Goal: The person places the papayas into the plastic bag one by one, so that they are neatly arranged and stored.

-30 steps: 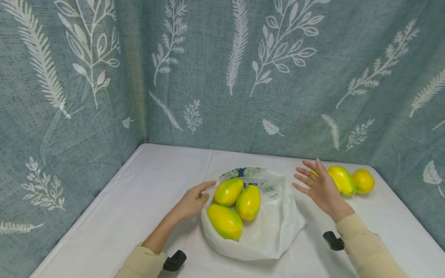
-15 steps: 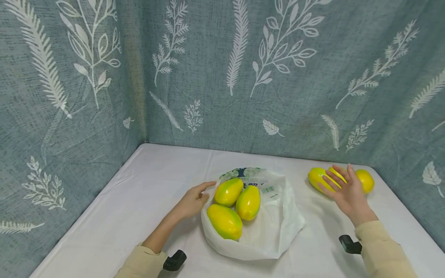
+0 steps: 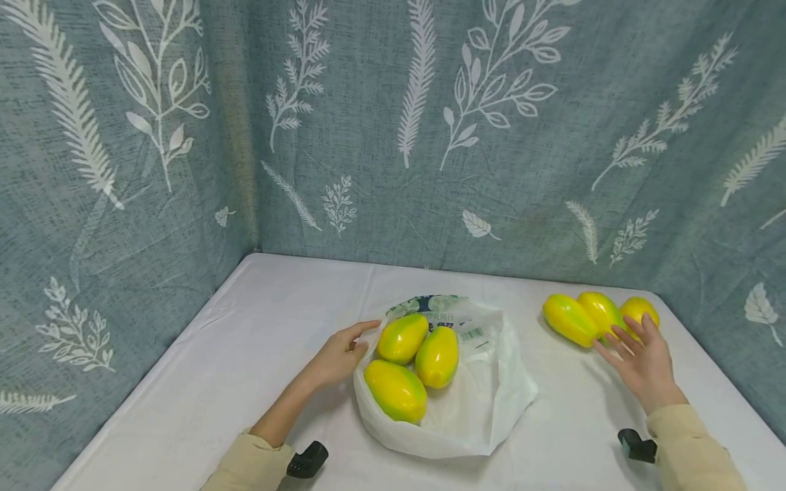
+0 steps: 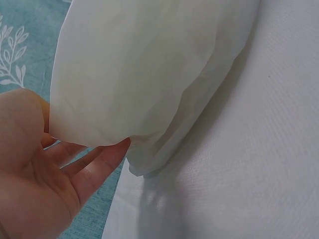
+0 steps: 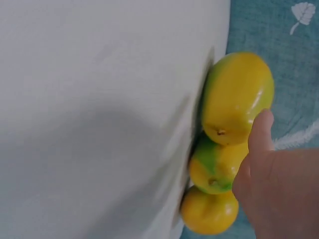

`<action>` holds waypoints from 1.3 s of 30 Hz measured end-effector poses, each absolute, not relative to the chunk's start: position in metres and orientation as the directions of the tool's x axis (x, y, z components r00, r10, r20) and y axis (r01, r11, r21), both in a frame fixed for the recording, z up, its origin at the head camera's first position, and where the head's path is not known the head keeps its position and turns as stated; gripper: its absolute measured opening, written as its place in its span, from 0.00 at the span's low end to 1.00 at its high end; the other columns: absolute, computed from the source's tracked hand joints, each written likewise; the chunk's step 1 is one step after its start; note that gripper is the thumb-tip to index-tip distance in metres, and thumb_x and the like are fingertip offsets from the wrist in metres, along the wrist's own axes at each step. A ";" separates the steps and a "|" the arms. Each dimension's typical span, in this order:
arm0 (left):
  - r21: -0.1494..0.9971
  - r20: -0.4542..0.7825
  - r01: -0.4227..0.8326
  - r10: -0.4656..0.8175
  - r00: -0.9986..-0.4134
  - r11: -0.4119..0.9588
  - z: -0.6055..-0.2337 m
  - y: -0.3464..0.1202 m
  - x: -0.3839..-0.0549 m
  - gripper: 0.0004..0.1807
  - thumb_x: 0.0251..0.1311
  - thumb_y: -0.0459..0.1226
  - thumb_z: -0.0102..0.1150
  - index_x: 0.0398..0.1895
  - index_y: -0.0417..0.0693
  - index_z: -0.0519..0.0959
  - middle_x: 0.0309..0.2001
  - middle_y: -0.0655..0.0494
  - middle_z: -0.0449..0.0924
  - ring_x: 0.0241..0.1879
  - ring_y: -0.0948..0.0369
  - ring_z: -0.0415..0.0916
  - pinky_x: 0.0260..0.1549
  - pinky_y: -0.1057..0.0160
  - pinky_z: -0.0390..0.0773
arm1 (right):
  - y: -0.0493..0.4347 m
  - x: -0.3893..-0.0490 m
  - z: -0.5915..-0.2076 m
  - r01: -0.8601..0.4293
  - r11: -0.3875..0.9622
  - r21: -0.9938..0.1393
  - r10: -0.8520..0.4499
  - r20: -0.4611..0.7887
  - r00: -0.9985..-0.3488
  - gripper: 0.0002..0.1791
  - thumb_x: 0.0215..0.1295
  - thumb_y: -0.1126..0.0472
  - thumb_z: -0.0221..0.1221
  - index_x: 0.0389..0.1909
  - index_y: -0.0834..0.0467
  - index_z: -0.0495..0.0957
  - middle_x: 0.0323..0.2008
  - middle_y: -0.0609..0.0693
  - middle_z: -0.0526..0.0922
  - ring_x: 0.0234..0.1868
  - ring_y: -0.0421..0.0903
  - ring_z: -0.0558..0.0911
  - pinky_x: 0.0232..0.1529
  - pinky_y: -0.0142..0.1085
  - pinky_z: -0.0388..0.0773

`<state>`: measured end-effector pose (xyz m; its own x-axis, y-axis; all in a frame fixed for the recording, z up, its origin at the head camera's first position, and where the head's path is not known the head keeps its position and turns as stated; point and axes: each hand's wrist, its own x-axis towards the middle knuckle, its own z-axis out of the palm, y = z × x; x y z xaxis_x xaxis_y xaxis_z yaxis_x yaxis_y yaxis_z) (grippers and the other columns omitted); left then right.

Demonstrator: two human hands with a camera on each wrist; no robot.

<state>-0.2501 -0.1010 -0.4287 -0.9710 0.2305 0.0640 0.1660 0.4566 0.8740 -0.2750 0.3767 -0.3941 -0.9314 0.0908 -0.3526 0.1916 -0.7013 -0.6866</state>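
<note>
A white plastic bag (image 3: 454,436) lies with its mouth spread, and three yellow-green papayas (image 3: 396,392) rest inside on its left side. My left hand (image 3: 336,356) holds the bag's left rim; in the left wrist view its fingers (image 4: 99,172) run behind the film, partly hidden. At the far right, two papayas (image 3: 571,319) lie beside a rounder yellow fruit (image 3: 640,311). My right hand (image 3: 647,365) is in front of this group, palm up, fingers spread and holding nothing. From the right wrist view I cannot tell whether the thumb touches the nearest papaya (image 5: 238,97).
A white cloth covers the table (image 3: 295,300). Blue-green curtains (image 3: 368,136) with white leaf prints stand behind it and at both sides. Black camera mounts (image 3: 636,447) sit at both wrists.
My right hand has moved from beside the bag to the right, passing in front of the far-right fruit. The left hand, the bag and the fruit stay in place.
</note>
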 end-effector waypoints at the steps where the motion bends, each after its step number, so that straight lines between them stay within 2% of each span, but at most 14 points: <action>1: 0.875 0.062 0.164 0.230 -0.971 0.456 -0.429 -0.101 -0.250 0.24 0.67 0.27 0.43 0.66 0.42 0.68 0.64 0.40 0.66 0.48 0.52 0.74 0.40 0.57 0.78 | 0.377 -0.275 -0.395 0.199 -0.691 -0.695 0.098 -0.362 -0.927 0.24 0.67 0.43 0.53 0.60 0.41 0.60 0.55 0.41 0.59 0.66 0.38 0.53 0.64 0.47 0.57; 3: 0.875 0.059 0.161 0.229 -0.972 0.456 -0.429 -0.102 -0.250 0.24 0.67 0.27 0.43 0.66 0.41 0.68 0.64 0.39 0.66 0.44 0.53 0.74 0.38 0.59 0.78 | 0.378 -0.276 -0.396 0.215 -0.674 -0.707 0.109 -0.383 -0.917 0.24 0.67 0.43 0.53 0.60 0.40 0.59 0.54 0.41 0.59 0.62 0.39 0.57 0.62 0.47 0.62; 7: 0.872 0.065 0.167 0.229 -0.971 0.461 -0.430 -0.102 -0.250 0.24 0.67 0.27 0.43 0.66 0.41 0.68 0.65 0.39 0.65 0.46 0.52 0.72 0.39 0.59 0.76 | 0.377 -0.277 -0.400 0.256 -0.648 -0.717 0.122 -0.430 -0.895 0.26 0.67 0.41 0.52 0.63 0.38 0.56 0.52 0.41 0.58 0.55 0.39 0.61 0.56 0.44 0.71; 13: 0.872 0.066 0.168 0.229 -0.971 0.460 -0.431 -0.103 -0.251 0.24 0.67 0.27 0.43 0.66 0.42 0.68 0.65 0.39 0.65 0.46 0.53 0.72 0.39 0.59 0.76 | 0.373 -0.281 -0.406 0.295 -0.623 -0.724 0.168 -0.493 -0.854 0.25 0.67 0.40 0.51 0.61 0.38 0.58 0.50 0.41 0.59 0.54 0.39 0.62 0.56 0.42 0.71; 18: 0.876 0.059 0.160 0.227 -0.972 0.455 -0.431 -0.103 -0.251 0.24 0.67 0.27 0.43 0.66 0.42 0.68 0.65 0.39 0.65 0.43 0.54 0.73 0.36 0.60 0.76 | 0.365 -0.283 -0.407 0.314 -0.602 -0.734 0.192 -0.515 -0.835 0.32 0.67 0.39 0.50 0.68 0.37 0.53 0.50 0.39 0.59 0.53 0.38 0.62 0.64 0.42 0.60; 21: 0.873 0.061 0.160 0.223 -0.973 0.460 -0.431 -0.102 -0.250 0.24 0.67 0.27 0.44 0.66 0.42 0.68 0.65 0.39 0.65 0.49 0.51 0.73 0.42 0.55 0.77 | 0.359 -0.284 -0.406 0.324 -0.567 -0.757 0.216 -0.516 -0.829 0.38 0.66 0.38 0.49 0.74 0.39 0.45 0.51 0.38 0.58 0.58 0.38 0.60 0.66 0.41 0.55; 23: 0.874 0.060 0.159 0.222 -0.973 0.459 -0.431 -0.103 -0.250 0.24 0.67 0.27 0.43 0.66 0.42 0.68 0.65 0.39 0.65 0.50 0.49 0.72 0.43 0.53 0.77 | 0.355 -0.286 -0.405 0.326 -0.541 -0.775 0.228 -0.509 -0.830 0.40 0.67 0.38 0.48 0.75 0.40 0.42 0.59 0.39 0.56 0.64 0.40 0.56 0.66 0.41 0.55; 25: 0.870 0.063 0.162 0.221 -0.973 0.465 -0.431 -0.103 -0.250 0.24 0.67 0.27 0.43 0.66 0.43 0.68 0.65 0.39 0.65 0.56 0.47 0.69 0.48 0.49 0.74 | 0.352 -0.288 -0.405 0.325 -0.535 -0.780 0.230 -0.504 -0.832 0.40 0.67 0.38 0.47 0.75 0.39 0.40 0.68 0.41 0.48 0.70 0.42 0.49 0.66 0.41 0.54; 27: 0.871 0.064 0.162 0.221 -0.973 0.464 -0.431 -0.103 -0.250 0.24 0.67 0.27 0.43 0.66 0.43 0.68 0.65 0.40 0.65 0.54 0.49 0.70 0.46 0.51 0.75 | 0.349 -0.289 -0.405 0.322 -0.528 -0.786 0.233 -0.499 -0.835 0.41 0.68 0.39 0.47 0.75 0.39 0.37 0.73 0.41 0.38 0.72 0.42 0.43 0.66 0.41 0.53; 30: 0.874 0.058 0.157 0.221 -0.974 0.459 -0.431 -0.103 -0.251 0.24 0.67 0.27 0.43 0.66 0.43 0.68 0.65 0.40 0.66 0.44 0.52 0.73 0.38 0.57 0.77 | 0.345 -0.291 -0.405 0.322 -0.514 -0.795 0.243 -0.495 -0.835 0.43 0.68 0.39 0.46 0.75 0.40 0.33 0.74 0.42 0.32 0.73 0.43 0.41 0.66 0.41 0.53; 32: 0.875 0.054 0.151 0.218 -0.974 0.460 -0.431 -0.103 -0.251 0.24 0.67 0.28 0.43 0.66 0.44 0.68 0.64 0.40 0.66 0.43 0.53 0.73 0.36 0.58 0.77 | 0.343 -0.292 -0.404 0.323 -0.505 -0.800 0.246 -0.492 -0.835 0.44 0.68 0.39 0.46 0.75 0.41 0.30 0.74 0.43 0.31 0.73 0.44 0.41 0.66 0.41 0.54; 35: 0.873 0.055 0.153 0.218 -0.974 0.463 -0.431 -0.103 -0.251 0.24 0.67 0.28 0.43 0.66 0.44 0.69 0.65 0.41 0.66 0.52 0.49 0.73 0.44 0.52 0.77 | 0.341 -0.293 -0.404 0.322 -0.505 -0.801 0.243 -0.490 -0.837 0.44 0.69 0.40 0.45 0.74 0.42 0.27 0.74 0.43 0.31 0.73 0.44 0.40 0.66 0.41 0.54; 37: 0.870 0.060 0.159 0.221 -0.973 0.466 -0.431 -0.103 -0.251 0.23 0.67 0.28 0.43 0.66 0.44 0.69 0.65 0.41 0.66 0.59 0.46 0.68 0.51 0.46 0.73 | 0.340 -0.294 -0.404 0.320 -0.510 -0.798 0.238 -0.489 -0.839 0.44 0.70 0.41 0.44 0.74 0.42 0.26 0.74 0.42 0.30 0.73 0.44 0.40 0.65 0.41 0.54; 39: 0.871 0.059 0.160 0.225 -0.973 0.464 -0.431 -0.103 -0.250 0.24 0.67 0.28 0.43 0.66 0.44 0.68 0.65 0.41 0.65 0.58 0.46 0.68 0.51 0.46 0.72 | 0.339 -0.295 -0.405 0.319 -0.502 -0.804 0.238 -0.484 -0.842 0.43 0.70 0.42 0.44 0.74 0.43 0.26 0.74 0.41 0.29 0.73 0.43 0.40 0.65 0.41 0.54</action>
<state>-0.2502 -0.1029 -0.4308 -0.9725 0.2252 0.0588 0.1601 0.4641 0.8712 -0.2947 0.3388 -0.4048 -0.8423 0.2379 -0.4836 0.3195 -0.5023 -0.8035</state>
